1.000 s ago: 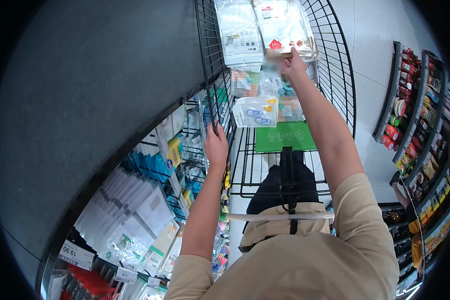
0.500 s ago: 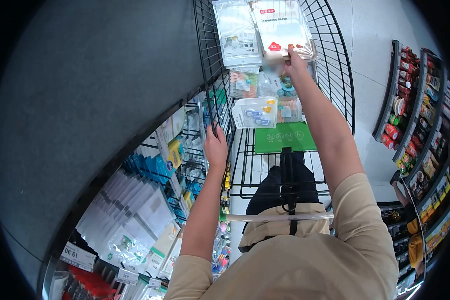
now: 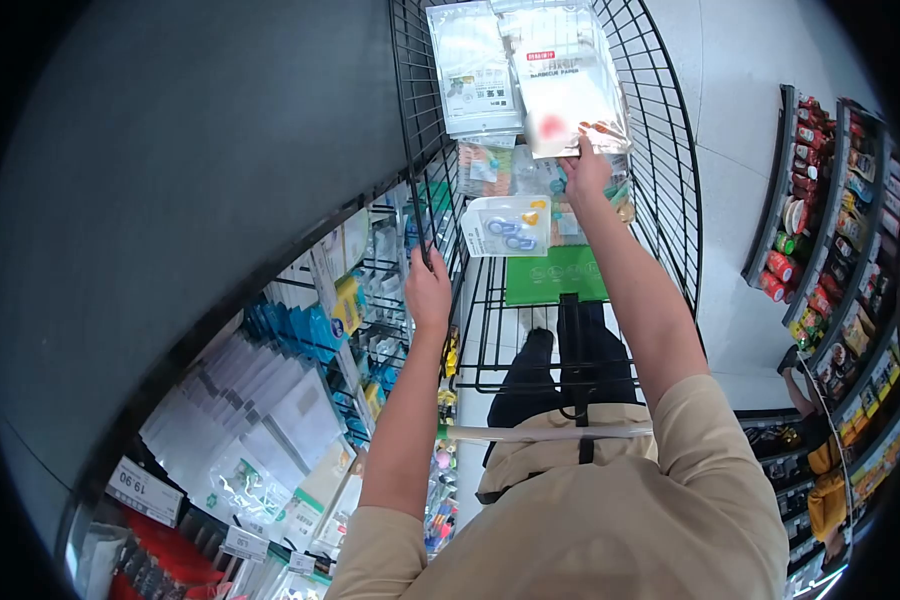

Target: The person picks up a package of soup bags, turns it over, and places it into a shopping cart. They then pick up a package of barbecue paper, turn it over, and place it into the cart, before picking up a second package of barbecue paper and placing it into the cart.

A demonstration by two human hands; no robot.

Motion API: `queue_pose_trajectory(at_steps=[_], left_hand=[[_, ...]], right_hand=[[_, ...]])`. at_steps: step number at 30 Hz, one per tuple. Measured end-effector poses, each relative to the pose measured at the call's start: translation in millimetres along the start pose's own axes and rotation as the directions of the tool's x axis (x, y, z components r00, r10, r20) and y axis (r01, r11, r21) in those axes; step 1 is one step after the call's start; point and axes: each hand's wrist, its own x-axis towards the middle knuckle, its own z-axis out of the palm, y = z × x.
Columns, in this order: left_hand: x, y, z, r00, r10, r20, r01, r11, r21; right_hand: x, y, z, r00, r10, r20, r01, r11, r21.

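Observation:
My right hand [image 3: 587, 178] grips the near edge of a flat white pack of barbecue paper [image 3: 568, 95] inside the shopping cart [image 3: 398, 85]. The pack tilts over other flat packages at the far end. My left hand [image 3: 429, 292] is closed around the black wire of the cart's left side. Beside the barbecue paper lies a clear and white flat packet [image 3: 475, 75]. Nearer to me are a card with small blue and yellow items [image 3: 507, 227] and a bag with pinkish contents [image 3: 486, 168], partly covered.
A green panel [image 3: 557, 276] and the clear cart handle [image 3: 545, 433] are close to my body. Shelves of hanging packets [image 3: 260, 410] run along the left beneath a dark ledge [image 3: 210, 170]. At right stand food shelves [image 3: 820, 210], with another person [image 3: 825, 490] nearby.
My right hand has drawn the barbecue paper towards me and tilted it, uncovering more of its near edge. The left hand keeps its hold on the cart.

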Motion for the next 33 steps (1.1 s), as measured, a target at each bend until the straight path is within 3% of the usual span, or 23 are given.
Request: queue_pose_trajectory(at_steps=[2,6,10,14,16,18,21,25,27,28,29,30,31,32,33], left_hand=[[0,3,-1,1.0,0.003,-0.009,-0.003,1.0,0.011],[0,10,-6,1.0,-0.007,-0.004,0.007,1.0,0.011],[-3,18,-16,0.995,0.085,-0.043,-0.082,0.993,0.081],[-1,19,-19,0.994,0.097,-0.047,-0.092,0.991,0.099],[-4,8,-12,0.987,0.139,-0.084,-0.13,0.987,0.098],[-8,9,-17,0.981,0.169,-0.1,-0.166,0.985,0.037],[-31,-4,-14,0.986,0.147,-0.076,-0.155,0.981,-0.119],[-74,-1,-22,0.964,0.216,-0.158,-0.231,0.969,-0.085],[-92,11,-27,0.962,0.204,-0.182,-0.27,0.818,-0.508],[-106,23,-39,0.959,0.205,-0.195,-0.277,0.816,-0.507],[-130,42,-61,0.99,0.139,-0.027,-0.105,0.591,-0.8],[-152,61,-83,0.979,0.136,0.151,0.108,0.277,-0.955],[-167,66,-95,0.931,0.195,0.307,0.326,-0.072,-0.943],[-173,56,-93,0.919,0.268,0.288,0.32,-0.081,-0.944],[-184,62,-97,0.938,0.297,0.179,0.249,-0.218,-0.944]], right_hand=[[-13,0,-15,0.986,-0.042,0.16,0.023,0.992,0.121],[-43,-14,-39,0.974,0.016,0.226,-0.06,0.981,0.186],[-70,-30,-67,0.951,0.078,0.3,-0.134,0.976,0.171],[-122,-53,-90,0.932,0.039,0.36,-0.104,0.981,0.165],[-147,-61,-107,0.925,0.143,0.353,-0.206,0.967,0.147],[-187,-76,-126,0.902,0.145,0.406,-0.213,0.969,0.128],[-243,-96,-152,0.878,0.072,0.473,-0.093,0.995,0.022],[-292,-111,-187,0.821,0.018,0.571,-0.007,1.0,-0.023],[-307,-112,-204,0.782,0.01,0.624,0.011,1.0,-0.03],[-321,-117,-209,0.767,0.049,0.64,0.002,0.997,-0.079],[-335,-119,-215,0.752,0.095,0.652,-0.009,0.991,-0.135],[-345,-119,-221,0.738,0.123,0.664,-0.01,0.985,-0.17],[-351,-117,-227,0.728,0.133,0.672,-0.009,0.983,-0.185],[-356,-114,-233,0.693,0.158,0.704,0.037,0.967,-0.253],[-358,-111,-238,0.655,0.184,0.733,0.089,0.945,-0.316]])
